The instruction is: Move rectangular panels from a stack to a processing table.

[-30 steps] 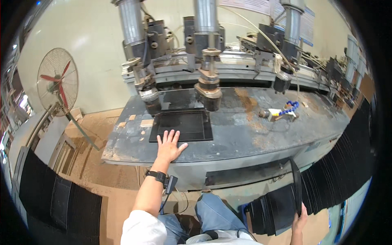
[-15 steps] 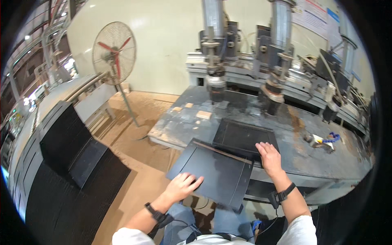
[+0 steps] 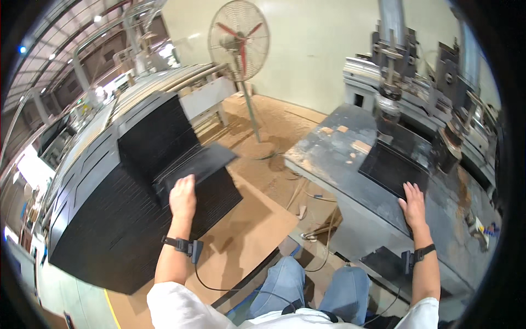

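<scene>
My left hand (image 3: 182, 197) grips the near edge of a flat black panel (image 3: 205, 163), its fingers curled at the edge. The panel lies tilted over the lower part of a tall stack of black panels (image 3: 104, 219) on the left. On the right, my right hand (image 3: 415, 204) has its fingers stretched out at the near edge of another black panel (image 3: 392, 167). That panel, with a rim-like line along its border, lies on the grey machine table (image 3: 323, 156), below the vertical press heads.
Press heads (image 3: 389, 104) stand over the table's far side. Small wood scraps (image 3: 360, 146) lie on it. A standing fan (image 3: 239, 41) is at the back, beyond a dusty floor. A brown board (image 3: 252, 219) lies beneath the stack. A roller conveyor (image 3: 148, 90) runs behind.
My view has turned left. My left hand has carried its panel from in front of the table over to the stack. My right hand stays by the panel on the table.
</scene>
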`<state>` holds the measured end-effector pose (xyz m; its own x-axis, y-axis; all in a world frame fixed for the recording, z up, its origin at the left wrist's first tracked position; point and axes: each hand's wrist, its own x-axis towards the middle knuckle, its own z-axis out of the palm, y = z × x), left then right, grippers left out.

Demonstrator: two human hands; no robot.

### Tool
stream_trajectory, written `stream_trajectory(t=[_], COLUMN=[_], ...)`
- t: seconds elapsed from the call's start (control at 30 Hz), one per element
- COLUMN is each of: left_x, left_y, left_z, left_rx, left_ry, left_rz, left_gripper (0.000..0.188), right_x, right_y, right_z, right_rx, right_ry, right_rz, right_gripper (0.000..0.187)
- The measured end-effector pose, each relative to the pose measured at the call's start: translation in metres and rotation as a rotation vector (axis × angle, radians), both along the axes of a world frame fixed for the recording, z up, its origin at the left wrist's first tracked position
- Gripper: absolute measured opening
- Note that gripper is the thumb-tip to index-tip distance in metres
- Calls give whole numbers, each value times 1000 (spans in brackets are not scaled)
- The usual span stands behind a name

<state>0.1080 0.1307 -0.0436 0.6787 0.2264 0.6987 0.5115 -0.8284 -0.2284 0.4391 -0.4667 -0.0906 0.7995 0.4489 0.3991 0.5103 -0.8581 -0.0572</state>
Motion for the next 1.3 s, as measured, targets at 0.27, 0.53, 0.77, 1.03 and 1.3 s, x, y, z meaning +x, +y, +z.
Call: stream_trajectory(t=[0.27,0.53,0.77,1.03,1.3], left_x=[-20,124,303,344,247], left_y=[95,-121,-384,-433,-400], left_z=[-30,-18,-25,-47,-52], left_rx=[-574,83,-210,-307,-186], left_ry=[140,88,273,348,415], left_rz=[-17,-706,-1198,-1096,-1004], left_gripper=[53,45,52,71,66], right_x=[-187,-452,-446,-401,-149], right_y=[-104,-247,-248,-219,-94], right_z=[-40,-191,-144,43,114], right_rx=[300,-30,150,364,27], right_ry=[5,701,239,-340,-346], right_rz=[-23,-1290,-1041,-682,56], right_gripper=[65,95,57,55,47])
